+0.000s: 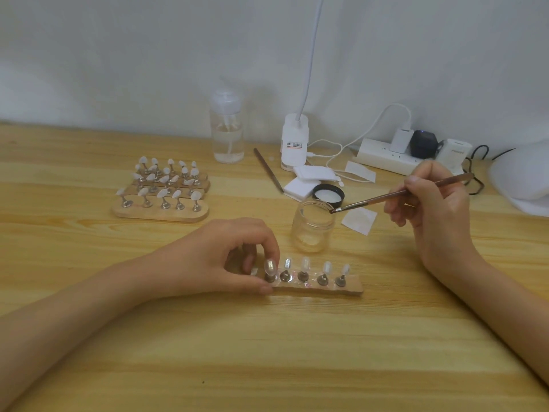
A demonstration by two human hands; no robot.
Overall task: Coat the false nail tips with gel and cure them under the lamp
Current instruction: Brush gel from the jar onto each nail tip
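A wooden strip [341,288] lies in front of me with several false nail tips [305,264] standing on metal pegs. My left hand [234,257] pinches the strip's left end, its fingers around the leftmost peg. My right hand [433,209] holds a thin brown brush [383,199] like a pen. The brush tip rests at the right rim of an open glass gel jar [312,227], which stands just behind the strip. The white curing lamp [523,179] shows partly at the right edge.
Further wooden holders with several white nail tips [162,188] stand at the back left. Behind the jar are its black lid [328,194], white pads [309,179], a second brush [269,171], a clear pump bottle [227,129], a white lamp base [294,141] and a power strip [395,156].
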